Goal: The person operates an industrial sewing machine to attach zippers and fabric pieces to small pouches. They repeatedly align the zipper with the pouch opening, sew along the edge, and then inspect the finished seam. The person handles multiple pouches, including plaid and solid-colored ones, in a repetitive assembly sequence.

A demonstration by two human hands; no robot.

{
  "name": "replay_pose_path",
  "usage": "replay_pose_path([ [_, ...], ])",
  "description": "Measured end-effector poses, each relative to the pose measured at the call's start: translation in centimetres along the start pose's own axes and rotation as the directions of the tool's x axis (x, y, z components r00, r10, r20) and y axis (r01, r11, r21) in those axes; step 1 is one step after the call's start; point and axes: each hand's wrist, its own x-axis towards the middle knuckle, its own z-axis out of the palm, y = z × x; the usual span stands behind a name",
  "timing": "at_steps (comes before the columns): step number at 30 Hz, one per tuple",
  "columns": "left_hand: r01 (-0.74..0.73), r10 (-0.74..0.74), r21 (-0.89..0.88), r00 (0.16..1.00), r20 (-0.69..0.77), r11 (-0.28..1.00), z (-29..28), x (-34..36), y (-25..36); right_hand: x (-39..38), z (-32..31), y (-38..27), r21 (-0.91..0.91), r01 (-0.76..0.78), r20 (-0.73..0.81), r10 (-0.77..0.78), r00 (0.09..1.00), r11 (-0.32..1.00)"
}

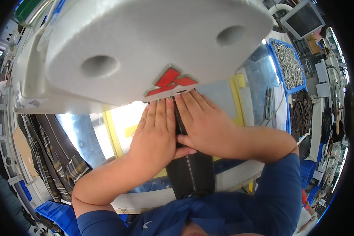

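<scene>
My left hand [155, 128] lies flat, fingers stretched forward, on the left side of a strip of dark fabric with a zipper [190, 169]. On the other side of the zipper my right hand [208, 126] also presses flat, its fingers pointing forward. Both thumbs reach inward across the zipper, close to each other. The fingertips end at the lower edge of a large white sewing machine head [157, 47], which hides the needle area and the far end of the fabric. The near end of the strip hangs toward my body.
Dark garments with plaid trim [61, 149] hang at the left. A blue bin [59, 214] stands below them. At the right, a blue tray [286, 63] holds many small metal pieces, with dark strips [301, 114] beside it. Yellow tape [236, 100] marks the worktable.
</scene>
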Motion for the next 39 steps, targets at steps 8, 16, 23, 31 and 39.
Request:
replay_pose_path([
  [8, -0.006, 0.006, -0.010, 1.000, 0.002, 1.000, 0.2, 0.0, -0.4, 0.2, 0.6, 0.4, 0.107, -0.027, -0.026, 0.030, 0.999, 0.994],
  [16, -0.009, 0.008, -0.019, 1.000, -0.023, 1.000, -0.5, 0.7, -0.6, 0.5, 0.1, 0.7, 0.028, -0.020, -0.050, 0.022, 0.999, 0.999],
  [23, -0.015, 0.015, -0.046, 1.000, -0.009, 0.999, -0.8, 1.3, -0.9, 0.8, -0.2, 1.0, 0.053, -0.026, -0.029, 0.028, 0.999, 0.998],
  [31, 0.027, -0.024, -0.060, 0.998, 0.057, 0.998, -1.3, 1.5, -0.7, 0.9, -0.5, 1.0, 0.063, -0.040, 0.035, 0.038, 0.999, 0.997],
  [39, -0.012, 0.014, -0.039, 1.000, 0.027, 0.999, -1.2, 1.5, -1.0, 0.9, -0.3, 0.8, 0.056, -0.052, 0.020, 0.051, 0.999, 0.997],
])
